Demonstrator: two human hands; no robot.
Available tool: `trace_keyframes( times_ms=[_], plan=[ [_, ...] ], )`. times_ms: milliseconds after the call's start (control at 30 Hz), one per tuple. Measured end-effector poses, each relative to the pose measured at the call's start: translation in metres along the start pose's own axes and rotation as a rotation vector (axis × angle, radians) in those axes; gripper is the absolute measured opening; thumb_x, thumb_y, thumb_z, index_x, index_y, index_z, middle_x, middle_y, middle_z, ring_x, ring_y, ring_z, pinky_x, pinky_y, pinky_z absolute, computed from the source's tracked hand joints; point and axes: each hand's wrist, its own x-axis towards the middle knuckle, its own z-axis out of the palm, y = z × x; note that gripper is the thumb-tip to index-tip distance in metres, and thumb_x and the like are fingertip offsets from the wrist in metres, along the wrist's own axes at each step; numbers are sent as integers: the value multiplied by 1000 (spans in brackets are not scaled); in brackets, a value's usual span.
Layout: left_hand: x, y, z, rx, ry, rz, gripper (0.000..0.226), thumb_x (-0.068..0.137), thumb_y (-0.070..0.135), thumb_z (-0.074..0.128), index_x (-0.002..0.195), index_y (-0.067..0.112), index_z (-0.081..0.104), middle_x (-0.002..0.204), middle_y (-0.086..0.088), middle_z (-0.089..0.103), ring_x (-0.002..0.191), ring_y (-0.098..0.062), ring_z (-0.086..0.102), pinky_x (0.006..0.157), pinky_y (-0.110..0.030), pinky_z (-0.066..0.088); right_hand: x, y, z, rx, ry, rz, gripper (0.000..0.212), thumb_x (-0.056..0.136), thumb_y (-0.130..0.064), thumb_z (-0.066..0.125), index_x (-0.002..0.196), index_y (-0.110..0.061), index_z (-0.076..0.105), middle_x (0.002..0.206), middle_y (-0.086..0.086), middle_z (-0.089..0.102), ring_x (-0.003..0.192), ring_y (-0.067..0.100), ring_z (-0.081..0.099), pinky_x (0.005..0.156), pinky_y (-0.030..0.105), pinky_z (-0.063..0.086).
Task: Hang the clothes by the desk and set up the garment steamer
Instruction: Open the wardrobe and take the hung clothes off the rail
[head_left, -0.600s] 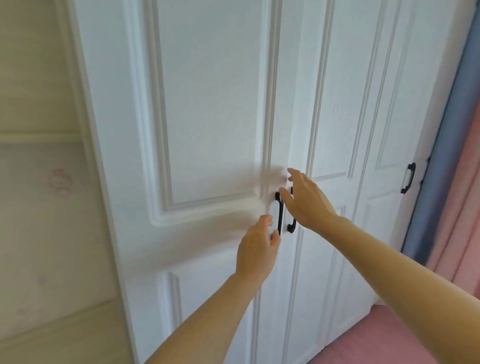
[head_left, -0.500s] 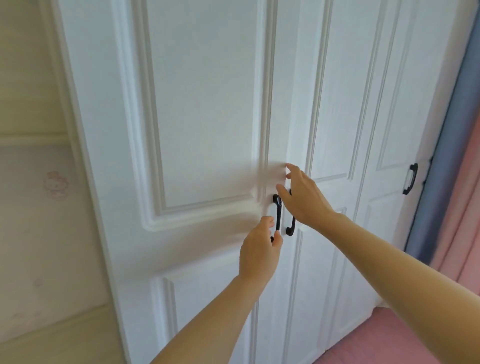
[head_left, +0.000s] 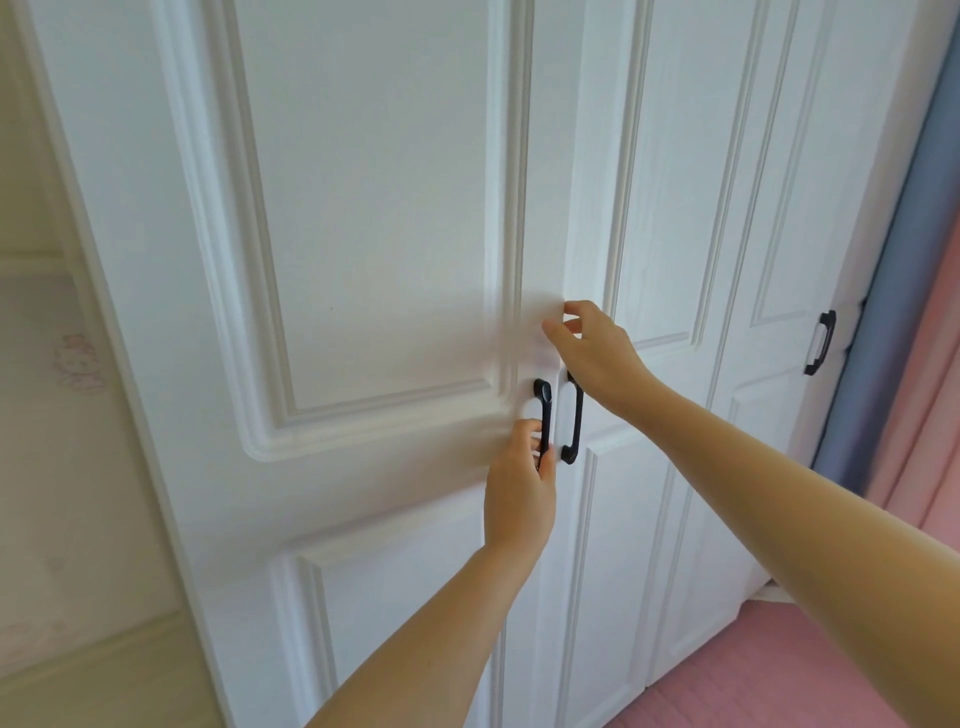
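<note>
A white wardrobe fills the head view, its two middle doors closed. My left hand (head_left: 519, 483) grips the lower part of the black handle (head_left: 544, 410) on the left door (head_left: 363, 234), thumb on one side and fingers on the other. My right hand (head_left: 597, 353) hovers just above the black handle (head_left: 574, 431) of the right door (head_left: 665, 208). Its fingers are loosely curved near the door's edge and hold nothing, and its wrist covers the handle's top. No clothes or steamer are in view.
A further wardrobe door at the right carries another black handle (head_left: 820, 343). Beside it hang a blue curtain (head_left: 883, 338) and a pink curtain (head_left: 940, 374). Pink floor (head_left: 779, 675) lies at the lower right, and a pale wall (head_left: 52, 467) stands to the left.
My left hand has closed round the left handle. My right hand has lifted a little above the right handle, and the view has drawn closer to the doors.
</note>
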Motion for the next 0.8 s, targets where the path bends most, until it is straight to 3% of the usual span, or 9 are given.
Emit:
trace_keyframes(
  times_ms=[100, 167, 300, 467, 800],
  plan=[
    [-3, -1, 1, -11, 1, -18, 17, 96, 19, 50, 113, 21, 52, 97, 14, 58, 89, -12, 57, 77, -33, 50, -2, 1, -3, 47, -4, 24, 47, 97, -42, 41, 138, -18, 40, 118, -3, 54, 99, 16, 57, 67, 23, 45],
    [-5, -1, 3, -7, -3, -25, 18, 96, 15, 47, 112, 21, 52, 100, 12, 60, 92, -14, 58, 77, -34, 50, -3, 3, -6, 103, -14, 51, 48, 97, -43, 41, 138, -20, 41, 120, -2, 57, 100, 17, 60, 78, 31, 52],
    [-13, 1, 4, -24, -10, -25, 18, 97, 14, 45, 110, 25, 52, 101, 10, 62, 93, -12, 59, 78, -35, 51, -6, 2, -15, 240, -54, 93, 43, 96, -43, 43, 135, -26, 44, 120, -3, 59, 108, 19, 59, 93, 42, 50],
    [-26, 2, 2, -89, -16, 11, 11, 95, 20, 53, 105, 24, 56, 95, 9, 64, 85, -10, 61, 76, -34, 54, -21, 1, -23, 208, -18, 34, 34, 98, -35, 45, 131, -28, 45, 107, 0, 63, 100, 19, 63, 85, 41, 55],
    [-80, 30, -12, -91, -33, 78, 15, 93, 20, 60, 108, 22, 58, 93, 8, 65, 83, -9, 62, 75, -26, 55, -87, -7, -42, 242, 129, 50, 29, 97, -32, 49, 125, -25, 46, 109, 5, 62, 98, 20, 63, 75, 41, 60]
  ],
)
